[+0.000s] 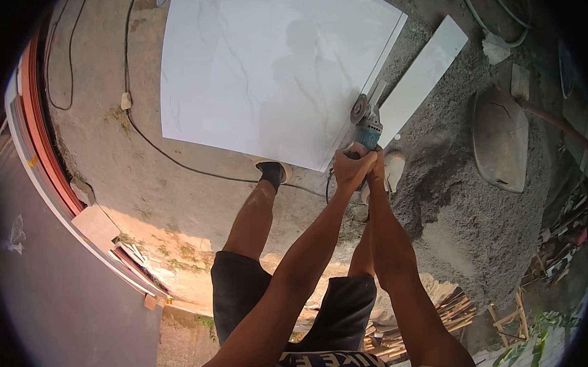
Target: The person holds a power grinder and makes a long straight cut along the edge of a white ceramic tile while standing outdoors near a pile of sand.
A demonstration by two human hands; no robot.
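Observation:
Both my hands close around an angle grinder (371, 130) with a teal body. My left hand (351, 167) wraps it from the left. Beside it, my right hand (376, 171) grips the rear of the body, its fingers partly hidden. The grinder's round disc (359, 109) is over the right edge of a large white marble-look tile (227, 69) on the ground. A thin line runs along that edge of the tile. To the right lies a separate long white tile strip (425, 74), with the grinder's head near its lower end.
A black cable (170, 156) with a connector (125, 101) crosses the concrete past my feet. Grey sand (475, 237) is heaped at the right, with a shovel blade (502, 143) and wooden handle (559, 126) above it. A pale hose (520, 42) curls at the far right.

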